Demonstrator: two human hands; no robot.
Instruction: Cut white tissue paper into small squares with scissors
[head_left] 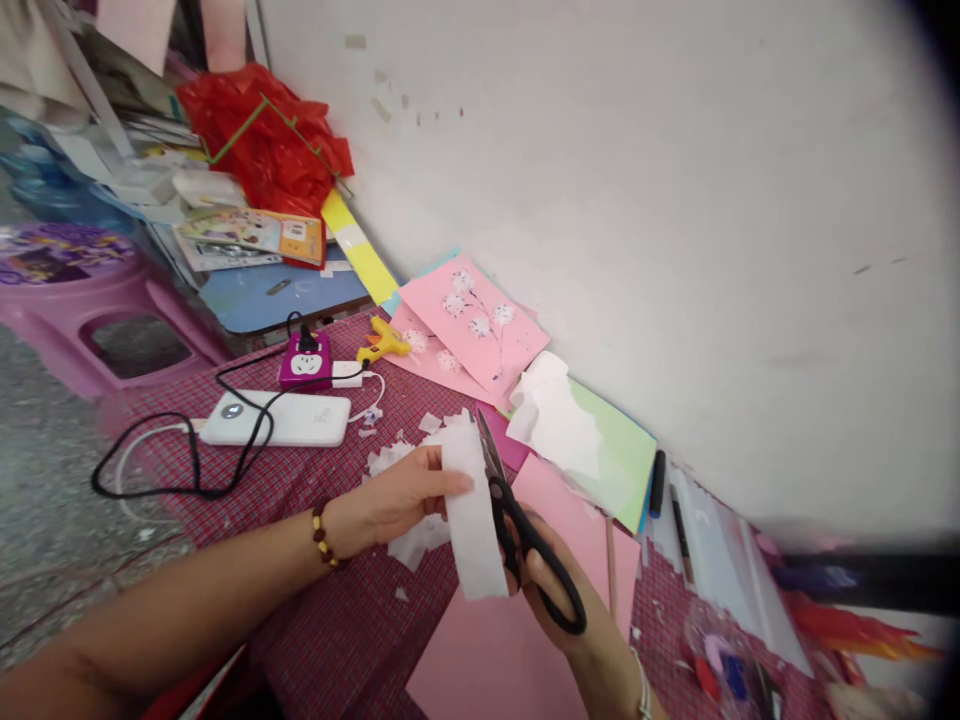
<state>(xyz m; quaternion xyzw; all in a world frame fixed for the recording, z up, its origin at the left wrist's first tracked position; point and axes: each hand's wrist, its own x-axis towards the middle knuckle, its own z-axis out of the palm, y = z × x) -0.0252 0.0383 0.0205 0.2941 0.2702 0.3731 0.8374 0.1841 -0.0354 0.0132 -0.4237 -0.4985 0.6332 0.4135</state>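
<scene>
Left hand [397, 495] pinches a white paper strip [472, 520]; right hand [559, 590] grips black scissors [517, 530] at its edge. The left fingertips sit close, so a slip could nick them.

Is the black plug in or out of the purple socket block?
In. The black plug sits seated on the purple socket block, with no gap visible between them.

Right hand [577, 620] mostly hidden behind scissors [517, 520], paper strip [472, 520].

White tissue strip [474, 530] against upright black-handled scissors [501, 505]
</scene>
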